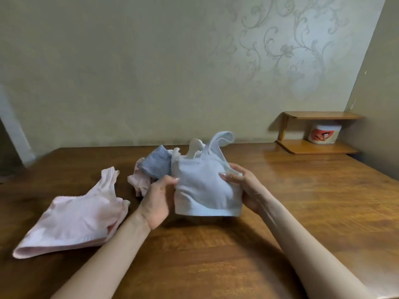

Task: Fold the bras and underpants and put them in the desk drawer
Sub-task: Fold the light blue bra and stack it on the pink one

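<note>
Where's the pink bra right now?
In the head view the pink bra lies on the wooden desk, left of the left hand, which with the right hand holds the light blue bra.

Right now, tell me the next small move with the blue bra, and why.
Probably fold the straps down behind the blue bra. The left hand and right hand grip it by its sides above the desk; it looks doubled over, but the straps stick up loose.

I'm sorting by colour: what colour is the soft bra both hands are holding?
Pale blue: the soft fabric bra shows best in the head view.
</note>
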A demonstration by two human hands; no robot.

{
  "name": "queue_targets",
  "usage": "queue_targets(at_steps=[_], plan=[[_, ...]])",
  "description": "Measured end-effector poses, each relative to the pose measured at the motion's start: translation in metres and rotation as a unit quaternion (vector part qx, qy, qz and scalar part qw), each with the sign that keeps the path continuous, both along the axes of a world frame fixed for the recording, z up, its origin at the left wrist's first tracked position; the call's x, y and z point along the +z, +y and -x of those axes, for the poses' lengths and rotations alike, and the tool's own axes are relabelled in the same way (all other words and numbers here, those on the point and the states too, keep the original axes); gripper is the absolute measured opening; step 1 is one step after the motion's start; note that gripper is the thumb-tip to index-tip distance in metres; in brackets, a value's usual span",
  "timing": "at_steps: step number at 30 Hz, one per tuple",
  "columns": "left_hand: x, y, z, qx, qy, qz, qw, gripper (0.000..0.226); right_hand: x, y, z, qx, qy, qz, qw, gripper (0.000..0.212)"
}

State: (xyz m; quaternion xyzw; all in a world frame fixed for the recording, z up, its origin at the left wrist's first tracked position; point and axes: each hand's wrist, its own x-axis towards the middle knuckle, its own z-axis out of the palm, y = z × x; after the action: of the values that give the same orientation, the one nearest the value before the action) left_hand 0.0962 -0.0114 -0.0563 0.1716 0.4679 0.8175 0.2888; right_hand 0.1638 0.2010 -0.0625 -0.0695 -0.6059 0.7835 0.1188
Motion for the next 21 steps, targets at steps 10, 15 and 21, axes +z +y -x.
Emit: queue_targets(at_steps=[10,15,21], plan=[[-0.016,0.01,-0.002,-0.004,0.039,0.069,0.997,0.032,-0.009,-0.005,-0.006,-0.012,-0.105,0.1,0.989,0.06],[-0.006,0.005,-0.006,-0.049,0.082,0.096,0.991,0.019,-0.009,-0.01,-0.006,-0.085,-0.057,0.016,0.995,0.061],[-0.002,0.002,-0.007,0.025,0.1,-0.004,0.995,0.022,0.001,-0.013,-0.017,0.093,-0.068,-0.049,0.992,0.089]])
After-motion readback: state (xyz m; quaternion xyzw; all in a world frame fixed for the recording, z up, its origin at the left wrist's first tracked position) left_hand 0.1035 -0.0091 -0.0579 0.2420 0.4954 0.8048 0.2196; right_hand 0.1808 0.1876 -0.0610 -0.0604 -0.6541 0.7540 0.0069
